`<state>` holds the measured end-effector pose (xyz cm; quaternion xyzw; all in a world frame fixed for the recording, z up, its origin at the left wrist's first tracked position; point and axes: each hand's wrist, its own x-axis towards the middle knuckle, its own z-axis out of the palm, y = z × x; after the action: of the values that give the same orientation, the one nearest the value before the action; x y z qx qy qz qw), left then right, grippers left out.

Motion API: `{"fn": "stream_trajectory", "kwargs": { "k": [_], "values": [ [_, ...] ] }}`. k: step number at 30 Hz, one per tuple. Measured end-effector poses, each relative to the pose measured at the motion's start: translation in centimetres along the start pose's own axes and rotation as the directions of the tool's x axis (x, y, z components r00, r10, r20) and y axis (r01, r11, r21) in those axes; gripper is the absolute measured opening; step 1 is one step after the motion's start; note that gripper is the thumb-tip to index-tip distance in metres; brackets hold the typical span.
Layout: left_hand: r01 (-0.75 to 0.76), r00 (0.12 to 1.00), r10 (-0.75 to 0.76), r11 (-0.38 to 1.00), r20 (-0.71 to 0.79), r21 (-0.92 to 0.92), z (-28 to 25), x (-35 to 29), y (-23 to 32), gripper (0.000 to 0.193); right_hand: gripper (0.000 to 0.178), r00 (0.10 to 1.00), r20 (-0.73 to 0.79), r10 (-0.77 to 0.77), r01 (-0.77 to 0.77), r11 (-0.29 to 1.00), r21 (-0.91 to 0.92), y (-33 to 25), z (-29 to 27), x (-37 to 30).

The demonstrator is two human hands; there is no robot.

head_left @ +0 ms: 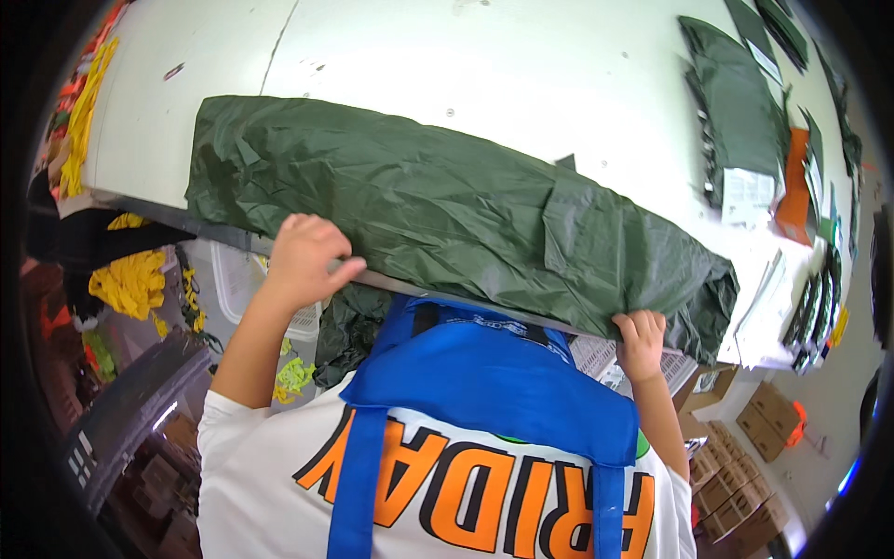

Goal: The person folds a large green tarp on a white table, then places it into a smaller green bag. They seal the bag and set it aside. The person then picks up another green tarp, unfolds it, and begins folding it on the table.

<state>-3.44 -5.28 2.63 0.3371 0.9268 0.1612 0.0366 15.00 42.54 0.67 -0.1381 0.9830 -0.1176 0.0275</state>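
A long bundle of crinkled dark green fabric point(419, 196), with a flap like a pocket's, lies folded across the white table point(521, 56) along its near edge. My left hand point(309, 256) rests at the left part of the fabric's near edge, its thumb held apart from the fingers. At the right end, the fingers of my right hand point(641, 343) curl over the near edge and grip the fabric. More dark green fabric point(349, 331) hangs below the table edge, beside my blue apron point(494, 373).
Green packets point(736, 112) and an orange piece point(793, 186) lie at the table's right. Yellow straps point(88, 121) hang at the far left. Below are a white plastic basket point(233, 279), a yellow heap point(130, 284), and stacked cardboard boxes point(736, 475) at lower right.
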Motion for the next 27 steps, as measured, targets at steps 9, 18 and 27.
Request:
{"fn": "stream_trajectory", "kwargs": {
  "k": [9, 18, 27],
  "values": [
    [0.119, 0.990, -0.110, 0.987, -0.089, 0.104, 9.5, 1.8, 0.1, 0.078, 0.051, 0.902, -0.159, 0.401, -0.394, 0.916, 0.077, 12.3, -4.3, 1.0],
    [0.111, 0.991, -0.097, 0.983, -0.097, 0.148, 11.0, 2.1, -0.7, 0.078, 0.027, 0.834, -0.043, 0.550, -0.543, 0.832, 0.111, 27.6, -4.1, -0.8],
    [0.108, 0.992, -0.098, 0.985, -0.083, 0.135, 11.0, 3.1, -0.4, 0.079, 0.021, 0.822, -0.120, 0.557, -0.561, 0.756, -0.337, 28.0, -3.1, -1.0]
  ]
}}
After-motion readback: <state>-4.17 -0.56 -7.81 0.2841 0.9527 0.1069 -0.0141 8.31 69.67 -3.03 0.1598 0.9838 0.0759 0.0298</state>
